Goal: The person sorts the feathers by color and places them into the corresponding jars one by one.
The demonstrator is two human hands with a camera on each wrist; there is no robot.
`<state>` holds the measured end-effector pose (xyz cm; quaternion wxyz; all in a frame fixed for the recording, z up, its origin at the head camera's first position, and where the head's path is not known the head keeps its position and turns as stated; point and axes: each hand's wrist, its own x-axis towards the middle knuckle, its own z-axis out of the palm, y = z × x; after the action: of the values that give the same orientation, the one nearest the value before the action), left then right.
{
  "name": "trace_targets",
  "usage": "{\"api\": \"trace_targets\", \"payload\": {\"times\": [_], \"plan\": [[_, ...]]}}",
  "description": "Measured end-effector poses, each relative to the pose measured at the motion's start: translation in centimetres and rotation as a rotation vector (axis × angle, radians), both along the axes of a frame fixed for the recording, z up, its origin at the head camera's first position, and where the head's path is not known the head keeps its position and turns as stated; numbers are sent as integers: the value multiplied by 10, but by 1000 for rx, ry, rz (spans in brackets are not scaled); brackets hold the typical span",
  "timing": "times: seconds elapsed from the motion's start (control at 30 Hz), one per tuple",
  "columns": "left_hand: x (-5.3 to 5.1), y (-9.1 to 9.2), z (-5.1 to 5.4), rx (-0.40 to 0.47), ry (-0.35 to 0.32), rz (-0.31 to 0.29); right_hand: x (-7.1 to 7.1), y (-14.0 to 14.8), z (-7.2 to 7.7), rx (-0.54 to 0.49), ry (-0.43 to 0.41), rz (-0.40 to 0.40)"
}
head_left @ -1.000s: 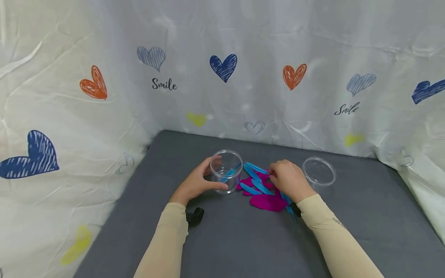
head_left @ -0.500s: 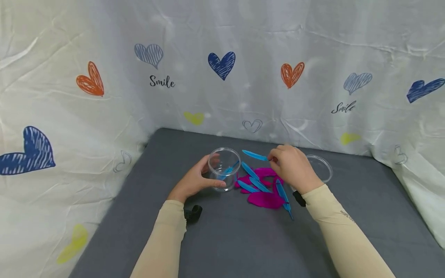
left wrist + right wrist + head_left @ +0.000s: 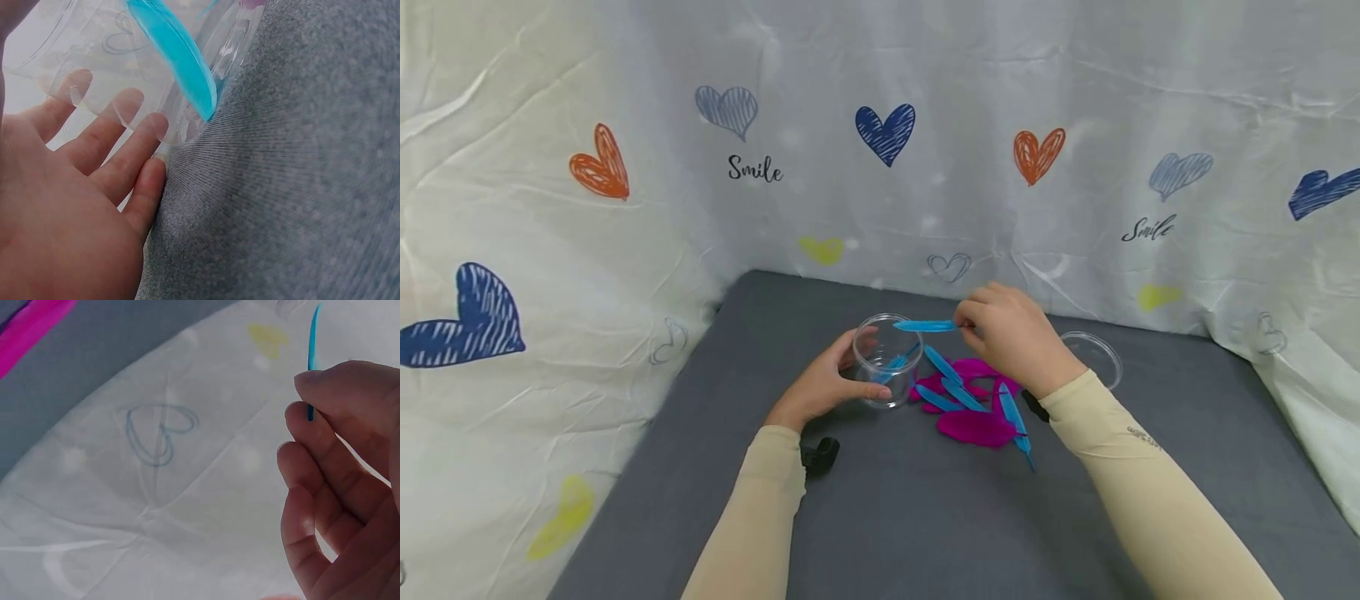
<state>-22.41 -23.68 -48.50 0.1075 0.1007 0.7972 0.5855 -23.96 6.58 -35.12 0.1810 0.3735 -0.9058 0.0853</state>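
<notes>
1. Left hand (image 3: pixel 820 387): thumb and fingers spread round a clear cup (image 3: pixel 906 388), upright on the grey bench (image 3: pixel 880 517).
2. Inside cup: blue feather or feathers (image 3: pixel 891 367), leaning; count unclear.
3. Held blue feather (image 3: pixel 923 326): near level, tip overlapping cup rim in head view.
4. Beside cup: loose heap, magenta feathers (image 3: pixel 976 428) and blue feathers (image 3: pixel 964 394).
5. Right hand (image 3: pixel 1015 337): raised, thumb and forefinger pinching held feather's quill.
6. Clear round lid (image 3: pixel 1102 357): far right, partly behind right hand.
</notes>
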Motion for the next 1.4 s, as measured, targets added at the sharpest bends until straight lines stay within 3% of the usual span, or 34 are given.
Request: {"api": "trace_targets", "payload": {"times": [0.47, 0.8, 1.17, 1.4], "plan": [[1, 1, -1, -7, 0, 18, -3, -32, -6, 59, 17, 77], [5, 3, 0, 34, -59, 10, -4, -55, -5, 155, 24, 96], [2, 3, 1, 24, -52, 2, -9, -74, -11, 256, 17, 55], [3, 0, 5, 28, -19, -16, -9, -75, -14, 225, 18, 70]]}}
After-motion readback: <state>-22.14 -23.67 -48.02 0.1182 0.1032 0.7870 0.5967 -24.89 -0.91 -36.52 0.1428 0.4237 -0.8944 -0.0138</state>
